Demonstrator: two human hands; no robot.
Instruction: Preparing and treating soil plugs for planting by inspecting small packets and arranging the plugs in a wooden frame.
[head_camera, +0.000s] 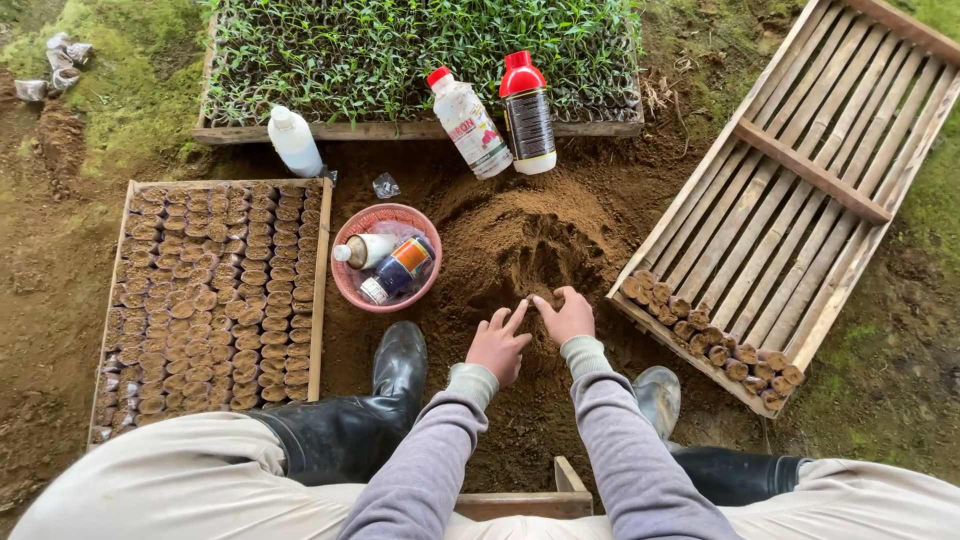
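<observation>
Two bare hands meet at the near edge of a mound of brown soil, seen from the head camera looking straight down. The left hand lies on the soil with its fingers spread wide and pointing away from the person, toward the mound. The right hand is more closed, its fingers curled down into the soil; whether it holds a small thing I cannot tell. The fingertips of both hands almost touch each other. The mound lies in the middle of the ground, between the person's two black rubber boots and the wooden tray of green seedlings at the far side. Left of the mound stands a wooden tray full of small soil-filled pots in close rows; its long axis runs away from the person. Right of the mound lies a slatted wooden tray, turned diagonally, with some filled pots only along its near end. A pink basket with bottles sits just beside the mound, and three bottles stand at the far side.
</observation>
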